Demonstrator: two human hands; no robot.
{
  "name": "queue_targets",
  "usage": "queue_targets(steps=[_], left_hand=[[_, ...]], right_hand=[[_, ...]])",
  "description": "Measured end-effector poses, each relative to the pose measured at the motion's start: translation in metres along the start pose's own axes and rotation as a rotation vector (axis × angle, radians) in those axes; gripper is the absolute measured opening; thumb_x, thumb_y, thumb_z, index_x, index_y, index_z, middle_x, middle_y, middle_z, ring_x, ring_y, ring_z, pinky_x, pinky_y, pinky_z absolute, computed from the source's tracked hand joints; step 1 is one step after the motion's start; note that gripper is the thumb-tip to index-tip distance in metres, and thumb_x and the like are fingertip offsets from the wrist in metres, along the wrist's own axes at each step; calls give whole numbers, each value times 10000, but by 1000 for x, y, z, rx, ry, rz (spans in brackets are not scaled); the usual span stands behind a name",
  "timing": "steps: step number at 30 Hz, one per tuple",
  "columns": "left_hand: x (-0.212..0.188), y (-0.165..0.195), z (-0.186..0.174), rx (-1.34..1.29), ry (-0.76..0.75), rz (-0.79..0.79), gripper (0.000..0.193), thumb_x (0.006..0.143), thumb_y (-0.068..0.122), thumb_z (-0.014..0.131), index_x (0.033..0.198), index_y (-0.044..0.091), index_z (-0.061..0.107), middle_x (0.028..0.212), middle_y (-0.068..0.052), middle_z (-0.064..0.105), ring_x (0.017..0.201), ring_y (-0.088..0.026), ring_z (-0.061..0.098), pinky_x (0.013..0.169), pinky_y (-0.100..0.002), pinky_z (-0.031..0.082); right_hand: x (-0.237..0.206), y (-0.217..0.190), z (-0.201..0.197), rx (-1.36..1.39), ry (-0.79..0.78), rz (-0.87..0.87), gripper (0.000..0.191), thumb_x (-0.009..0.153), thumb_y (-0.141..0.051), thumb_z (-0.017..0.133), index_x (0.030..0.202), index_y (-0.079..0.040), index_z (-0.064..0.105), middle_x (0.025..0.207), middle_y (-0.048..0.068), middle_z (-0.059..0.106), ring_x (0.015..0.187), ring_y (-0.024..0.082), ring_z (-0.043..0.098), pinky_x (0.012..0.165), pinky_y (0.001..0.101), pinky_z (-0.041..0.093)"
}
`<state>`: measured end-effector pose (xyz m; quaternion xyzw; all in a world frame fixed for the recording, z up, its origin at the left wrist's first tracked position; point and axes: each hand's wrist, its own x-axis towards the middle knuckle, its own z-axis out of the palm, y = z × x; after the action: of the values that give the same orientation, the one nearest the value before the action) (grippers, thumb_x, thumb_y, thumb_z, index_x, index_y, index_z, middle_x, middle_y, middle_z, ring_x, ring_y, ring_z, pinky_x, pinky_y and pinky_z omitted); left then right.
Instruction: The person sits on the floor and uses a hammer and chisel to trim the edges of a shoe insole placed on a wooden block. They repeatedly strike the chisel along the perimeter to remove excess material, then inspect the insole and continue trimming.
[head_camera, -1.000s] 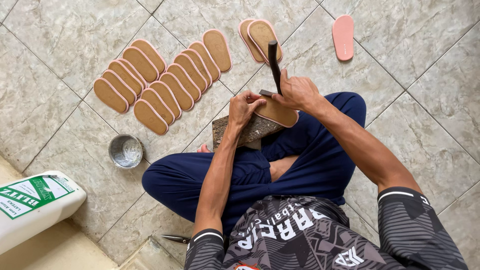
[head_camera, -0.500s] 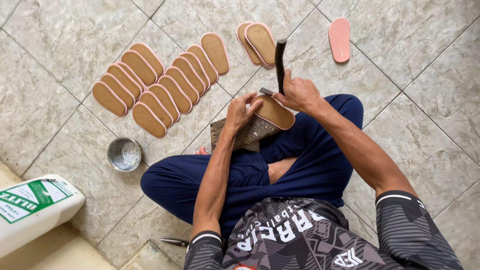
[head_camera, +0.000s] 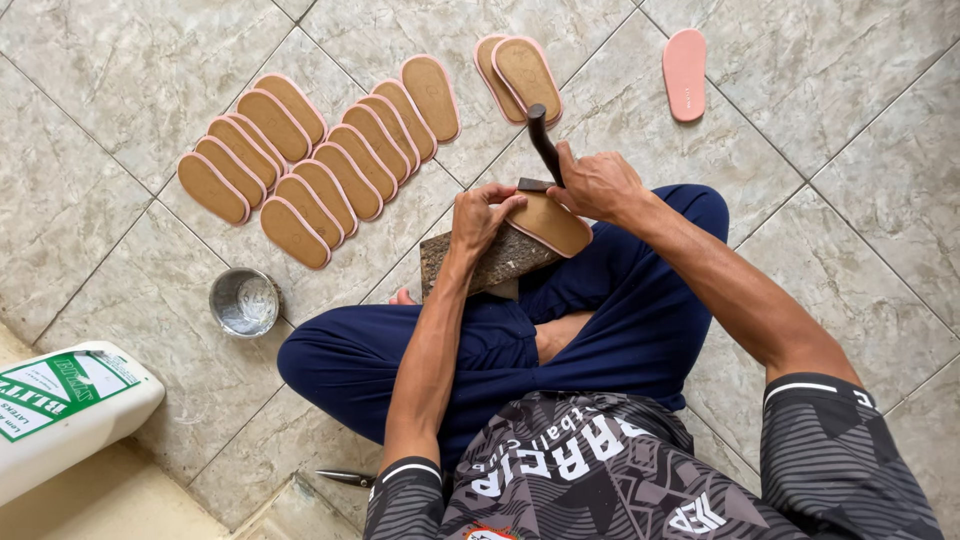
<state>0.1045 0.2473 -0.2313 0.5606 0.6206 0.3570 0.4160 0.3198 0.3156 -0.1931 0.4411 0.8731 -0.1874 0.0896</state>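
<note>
Right hand (head_camera: 598, 185): grip closed on dark hammer handle (head_camera: 543, 140). Left hand (head_camera: 482, 213): grip pinching tan insole (head_camera: 548, 222) flat against stone block (head_camera: 492, 262) on lap. Rows of insoles (head_camera: 320, 160), metal bowl (head_camera: 244, 301) on tiled floor (head_camera: 120, 80).

Matt tan sole (head_camera: 548, 222) with a pink foam edge lies on a rough, grainy stone block (head_camera: 490, 262). The hammer (head_camera: 542, 142) shows a dark, smooth handle. Floor tiles (head_camera: 130, 80) gleam, polished and marbled. Small tin (head_camera: 243, 301) is shiny metal; the jug (head_camera: 60, 415) is smooth white plastic.
</note>
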Motion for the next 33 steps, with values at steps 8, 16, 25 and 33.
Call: queue_targets(steps=[8,16,25,33], left_hand=[[4,7,-12,5,-144,49,577,903,383,813,1277,-32,670,1061,-193,778,965,-193,755,827,-322,600],[14,10,-8,-194,-246,-72,424,843,258,858,1125,-40,752,936,-108,802,837,-153,756,766,-297,615],[6,18,-4,-150,-185,-89,353,878,239,817,1151,20,772,977,-125,807,866,-155,771,783,-281,615],[0,15,2,-121,-33,-54,291,838,188,835,1058,2,789,928,-146,807,817,-176,803,727,-273,640]], right_hand=[[-19,4,2,219,214,169,865,949,-461,698,1329,219,321,665,261,665,617,473,674,548,551,527],[-30,-10,-8,529,293,323,761,926,-439,730,1233,189,428,725,233,684,701,446,708,633,526,561],[-23,-20,-18,224,213,262,890,887,-541,748,1289,181,417,746,300,672,689,479,690,598,542,553],[-8,-21,-32,117,97,129,763,904,-504,723,1231,126,444,728,273,678,667,462,694,585,532,553]])
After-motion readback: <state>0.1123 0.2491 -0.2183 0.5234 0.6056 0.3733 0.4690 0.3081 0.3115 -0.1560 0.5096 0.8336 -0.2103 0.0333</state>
